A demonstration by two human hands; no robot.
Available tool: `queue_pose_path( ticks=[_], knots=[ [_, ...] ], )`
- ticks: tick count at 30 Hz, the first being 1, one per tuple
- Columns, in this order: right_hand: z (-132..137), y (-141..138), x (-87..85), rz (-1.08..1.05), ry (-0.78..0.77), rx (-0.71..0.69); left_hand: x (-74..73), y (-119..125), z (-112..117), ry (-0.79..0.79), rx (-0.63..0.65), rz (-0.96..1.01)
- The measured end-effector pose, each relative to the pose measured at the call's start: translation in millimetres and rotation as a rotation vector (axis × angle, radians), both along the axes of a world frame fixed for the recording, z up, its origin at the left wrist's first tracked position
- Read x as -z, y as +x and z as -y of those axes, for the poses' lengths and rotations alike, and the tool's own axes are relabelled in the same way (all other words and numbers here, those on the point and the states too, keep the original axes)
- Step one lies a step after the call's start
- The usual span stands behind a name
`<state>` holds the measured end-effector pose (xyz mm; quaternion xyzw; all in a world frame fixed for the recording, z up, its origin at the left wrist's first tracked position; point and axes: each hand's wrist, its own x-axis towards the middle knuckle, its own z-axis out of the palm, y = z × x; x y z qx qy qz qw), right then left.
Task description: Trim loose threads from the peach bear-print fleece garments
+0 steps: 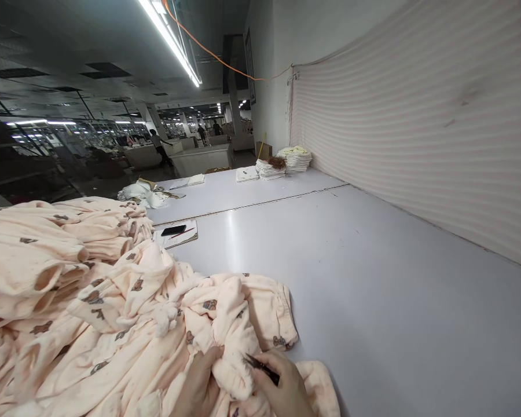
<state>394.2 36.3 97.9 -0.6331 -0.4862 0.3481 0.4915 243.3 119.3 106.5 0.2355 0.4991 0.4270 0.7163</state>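
Note:
A peach fleece garment (226, 324) with a brown bear print lies bunched in front of me, partly on other garments and partly on the table. My left hand (200, 382) is closed on a fold of it, thumb on top. In my right hand (284, 385) is a pair of black thread snips (263, 369), its dark tips touching or very close to the fleece just right of my left thumb. Part of the snips is hidden by my fingers. A cuffed end (271, 313) of the fleece spreads to the right on the table.
More peach garments (30, 249) are piled high at the left. A phone (173, 230) and a pen lie on papers beyond them. White cloth stacks (297, 159) stand at the table's (373, 278) far end. A striped sheet (417, 127) covers the right wall. Several people are far off.

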Motion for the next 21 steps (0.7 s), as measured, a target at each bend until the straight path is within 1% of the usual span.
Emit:
queue_pose_path(
  ticks=[2,4,6,8,10,12,13,15,17,19,21],
  knots=[
    [0.8,-1.7,4.7,-0.026,0.016,-0.014,2.5,-4.3,0.8,0.005,0.013,0.038],
    [0.0,-1.1,13.0,-0.096,0.011,0.004,1.5,-8.9,3.0,0.003,0.013,0.045],
    [-2.0,3.5,22.1,-0.179,-0.004,0.048,-5.3,-13.1,7.3,-0.014,0.018,0.026],
    [-4.7,9.7,27.0,-0.210,-0.017,0.105,-16.5,-15.4,13.6,-0.004,0.041,0.006],
    [-8.1,12.1,23.6,-0.224,-0.006,0.110,-27.3,-15.1,20.3,0.051,0.060,-0.011],
    [-12.3,6.1,11.7,-0.243,0.031,0.081,-32.8,-12.0,25.4,0.104,0.059,-0.061],
    [-15.0,-0.2,4.0,-0.229,0.062,0.059,-32.9,-9.8,27.1,0.113,0.061,-0.100],
    [-21.3,-17.0,-10.6,-0.141,0.125,0.028,-28.4,-5.6,28.9,0.128,0.092,-0.174],
    [-28.4,-33.3,-18.7,-0.042,0.164,0.037,-20.9,-4.3,29.1,0.174,0.138,-0.246],
    [-34.9,-40.9,-16.7,-0.042,0.150,0.078,-15.0,-8.9,27.8,0.265,0.157,-0.389],
    [-40.4,-33.4,-5.1,-0.095,0.112,0.144,-13.7,-20.1,24.3,0.410,0.173,-0.615]
  ],
)
